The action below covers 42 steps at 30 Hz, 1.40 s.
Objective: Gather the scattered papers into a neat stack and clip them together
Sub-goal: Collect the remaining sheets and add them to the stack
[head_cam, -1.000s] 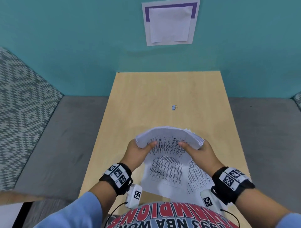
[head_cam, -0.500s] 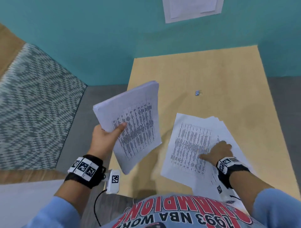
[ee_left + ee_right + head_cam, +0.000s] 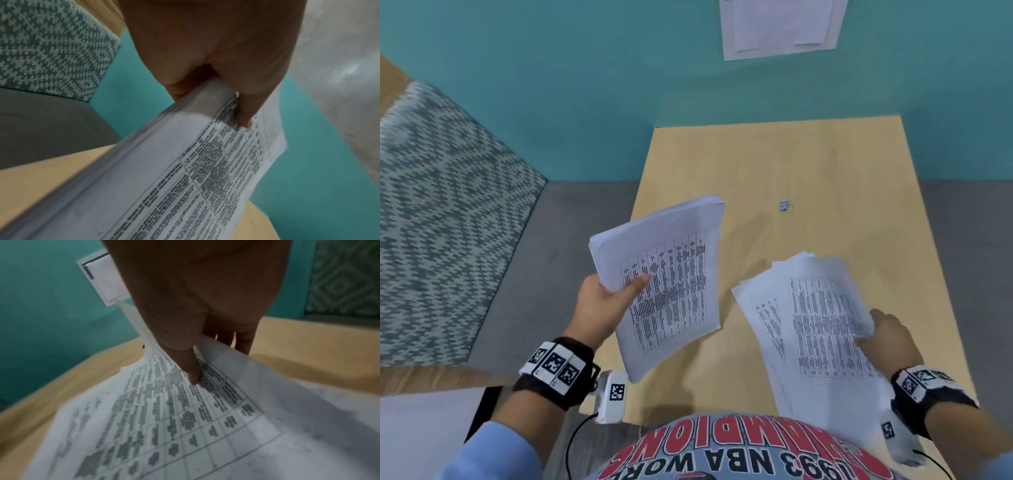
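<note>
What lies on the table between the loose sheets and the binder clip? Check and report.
Nothing visible. Bare wooden table runs from the loose sheets, which the right hand pinches, to the small binder clip. The left hand holds the gathered stack off to the left.

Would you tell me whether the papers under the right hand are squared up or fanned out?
Fanned out: the papers gripped by the right hand show staggered, offset edges.

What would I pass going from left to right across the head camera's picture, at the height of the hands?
patterned cushion → left hand → held paper stack → loose papers → right hand
</note>
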Each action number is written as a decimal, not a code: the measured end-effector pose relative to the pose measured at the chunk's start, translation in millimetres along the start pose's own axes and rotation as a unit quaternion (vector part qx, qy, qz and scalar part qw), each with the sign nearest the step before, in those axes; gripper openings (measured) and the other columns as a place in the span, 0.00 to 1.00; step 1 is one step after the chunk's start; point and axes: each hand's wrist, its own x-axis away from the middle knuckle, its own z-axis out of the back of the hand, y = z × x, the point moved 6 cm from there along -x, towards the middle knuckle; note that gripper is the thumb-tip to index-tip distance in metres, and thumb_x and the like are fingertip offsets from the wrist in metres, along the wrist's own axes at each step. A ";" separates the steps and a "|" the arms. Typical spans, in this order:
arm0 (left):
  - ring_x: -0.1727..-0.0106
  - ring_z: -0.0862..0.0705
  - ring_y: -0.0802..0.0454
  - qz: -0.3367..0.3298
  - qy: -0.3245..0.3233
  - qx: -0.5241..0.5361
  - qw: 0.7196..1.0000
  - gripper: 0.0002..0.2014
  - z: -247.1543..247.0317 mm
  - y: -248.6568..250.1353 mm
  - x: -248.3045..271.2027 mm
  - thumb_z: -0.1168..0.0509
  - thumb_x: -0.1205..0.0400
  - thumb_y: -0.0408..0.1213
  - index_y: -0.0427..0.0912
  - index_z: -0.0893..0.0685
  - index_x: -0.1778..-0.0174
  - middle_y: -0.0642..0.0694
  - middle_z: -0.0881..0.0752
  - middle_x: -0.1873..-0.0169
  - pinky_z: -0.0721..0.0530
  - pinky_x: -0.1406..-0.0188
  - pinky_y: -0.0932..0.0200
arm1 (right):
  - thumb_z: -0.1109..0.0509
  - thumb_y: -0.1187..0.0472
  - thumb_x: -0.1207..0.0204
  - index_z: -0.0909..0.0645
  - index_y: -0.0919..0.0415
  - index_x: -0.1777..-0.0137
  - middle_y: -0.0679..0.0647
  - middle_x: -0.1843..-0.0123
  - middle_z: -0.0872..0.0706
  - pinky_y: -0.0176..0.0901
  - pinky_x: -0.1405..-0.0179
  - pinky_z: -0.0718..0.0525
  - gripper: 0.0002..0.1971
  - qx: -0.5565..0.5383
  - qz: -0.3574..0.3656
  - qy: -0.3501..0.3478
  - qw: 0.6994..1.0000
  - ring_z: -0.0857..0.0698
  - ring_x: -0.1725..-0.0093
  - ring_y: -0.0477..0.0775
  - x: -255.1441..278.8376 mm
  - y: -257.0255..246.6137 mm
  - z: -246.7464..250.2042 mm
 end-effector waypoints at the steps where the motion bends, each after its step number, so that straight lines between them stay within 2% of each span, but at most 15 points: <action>1: 0.55 0.04 0.61 0.003 -0.003 -0.001 1.000 0.04 -4.3 0.2 1.3 0.18 0.21 0.42 0.50 0.06 0.53 0.59 0.03 0.57 0.06 0.49 0.48 | 0.15 0.51 0.29 0.22 0.66 0.30 0.65 0.43 0.18 0.57 0.50 0.14 0.33 0.042 -0.009 -0.004 0.999 0.17 0.45 0.68 1.0 7.9 -0.3; 3: 0.50 0.03 0.50 0.007 -0.013 -0.009 1.000 0.05 -14.1 2.0 5.7 0.18 0.20 0.42 0.46 0.05 0.52 0.49 0.02 0.54 0.05 0.44 0.39 | 0.11 0.40 0.39 0.27 0.67 0.25 0.68 0.31 0.22 0.63 0.38 0.16 0.49 0.051 -0.030 -0.005 0.998 0.23 0.32 0.71 4.3 15.3 -2.7; 6: 0.46 0.05 0.36 0.006 -0.030 -0.020 0.999 0.10 -24.2 7.1 14.0 0.19 0.20 0.44 0.42 0.06 0.50 0.38 0.03 0.51 0.07 0.42 0.30 | 0.09 0.37 0.46 0.29 0.69 0.25 0.69 0.30 0.22 0.63 0.36 0.15 0.57 0.026 -0.039 -0.012 0.999 0.22 0.31 0.71 3.0 5.5 -9.2; 10: 0.46 0.05 0.34 0.007 -0.039 -0.032 0.999 0.15 -26.2 12.9 21.2 0.19 0.20 0.49 0.40 0.07 0.49 0.34 0.04 0.50 0.09 0.41 0.26 | 0.07 0.50 0.41 0.25 0.69 0.33 0.65 0.40 0.13 0.57 0.44 0.10 0.43 -0.050 -0.020 -0.057 0.997 0.12 0.42 0.67 1.4 -11.1 -20.9; 14: 0.47 0.05 0.32 -0.002 -0.035 -0.030 0.999 0.19 -23.3 14.5 30.6 0.19 0.22 0.55 0.41 0.07 0.50 0.33 0.05 0.51 0.08 0.42 0.26 | 0.16 0.61 0.32 0.19 0.65 0.44 0.59 0.53 0.12 0.48 0.58 0.11 0.20 -0.052 0.004 -0.046 0.998 0.13 0.57 0.59 2.1 -14.2 -15.3; 17: 0.51 0.06 0.29 0.001 -0.030 -0.035 0.999 0.32 -17.5 8.8 37.7 0.21 0.28 0.66 0.37 0.09 0.48 0.29 0.06 0.53 0.10 0.43 0.24 | 0.20 0.70 0.30 0.29 0.65 0.42 0.61 0.58 0.16 0.46 0.71 0.16 0.23 -0.082 -0.003 -0.030 0.996 0.14 0.63 0.60 4.5 -12.5 -11.1; 19: 0.51 0.05 0.32 0.003 -0.026 -0.038 0.999 0.31 -14.2 5.5 41.7 0.21 0.29 0.67 0.39 0.09 0.49 0.34 0.05 0.54 0.09 0.43 0.25 | 0.20 0.71 0.30 0.30 0.65 0.37 0.59 0.57 0.16 0.41 0.74 0.20 0.26 -0.100 -0.009 -0.056 0.993 0.14 0.63 0.58 7.1 -7.1 -16.2; 22: 0.48 0.05 0.31 0.004 -0.012 -0.039 0.999 0.30 -8.2 0.7 46.1 0.21 0.29 0.67 0.42 0.08 0.50 0.34 0.05 0.52 0.07 0.45 0.26 | 0.20 0.66 0.29 0.21 0.67 0.28 0.62 0.44 0.10 0.41 0.66 0.17 0.28 -0.083 -0.001 -0.091 0.992 0.11 0.55 0.57 5.4 3.9 -21.1; 24: 0.48 0.06 0.28 0.007 -0.004 -0.046 0.999 0.32 -4.6 -4.9 47.7 0.21 0.30 0.69 0.41 0.09 0.50 0.30 0.06 0.52 0.08 0.46 0.24 | 0.18 0.59 0.30 0.19 0.66 0.30 0.64 0.41 0.11 0.48 0.55 0.10 0.29 -0.065 0.012 -0.080 0.995 0.11 0.51 0.59 9.2 1.5 -17.0; 27: 0.47 0.06 0.29 0.010 0.000 -0.041 0.999 0.29 -3.3 -7.6 52.6 0.21 0.30 0.69 0.45 0.08 0.50 0.32 0.05 0.52 0.07 0.46 0.26 | 0.11 0.41 0.39 0.26 0.68 0.27 0.66 0.33 0.21 0.56 0.36 0.13 0.47 0.000 0.017 -0.047 0.999 0.16 0.36 0.66 23.2 -7.7 -23.2; 29: 0.47 0.06 0.30 0.016 0.005 -0.037 0.999 0.26 -2.6 -6.3 58.3 0.21 0.29 0.66 0.46 0.08 0.50 0.34 0.05 0.52 0.07 0.46 0.26 | 0.10 0.39 0.43 0.29 0.70 0.27 0.67 0.31 0.23 0.57 0.34 0.14 0.53 0.012 0.010 -0.032 0.999 0.19 0.32 0.67 29.8 -15.8 -34.4; 32: 0.49 0.04 0.38 0.023 0.007 -0.033 0.999 0.14 -1.9 -4.7 67.3 0.20 0.23 0.55 0.50 0.06 0.50 0.43 0.03 0.54 0.06 0.45 0.29 | 0.09 0.46 0.39 0.26 0.71 0.31 0.65 0.40 0.18 0.55 0.43 0.11 0.45 -0.040 0.005 -0.060 0.997 0.15 0.43 0.66 36.1 -24.6 -46.8; 34: 0.51 0.04 0.39 0.036 0.014 -0.033 0.999 0.08 1.8 -8.9 69.8 0.19 0.20 0.49 0.50 0.06 0.52 0.42 0.03 0.55 0.06 0.46 0.29 | 0.11 0.51 0.34 0.23 0.70 0.34 0.61 0.46 0.15 0.51 0.51 0.11 0.36 -0.057 0.015 -0.078 0.995 0.14 0.49 0.62 35.6 -26.1 -46.6; 39: 0.62 0.10 0.44 0.036 0.026 -0.046 0.998 0.10 6.4 -12.7 69.8 0.20 0.19 0.46 0.43 0.08 0.57 0.33 0.06 0.58 0.07 0.50 0.31 | 0.20 0.68 0.25 0.17 0.67 0.48 0.60 0.59 0.12 0.49 0.61 0.13 0.10 -0.133 0.053 -0.028 0.989 0.15 0.64 0.57 35.6 -17.4 -21.6; 42: 0.58 0.06 0.34 0.030 0.030 -0.039 0.998 0.12 8.4 -12.1 69.9 0.20 0.18 0.45 0.38 0.07 0.53 0.33 0.05 0.57 0.07 0.50 0.33 | 0.19 0.67 0.25 0.21 0.64 0.43 0.61 0.56 0.13 0.45 0.67 0.20 0.15 -0.179 0.043 -0.042 0.982 0.14 0.61 0.61 42.4 -8.8 -12.7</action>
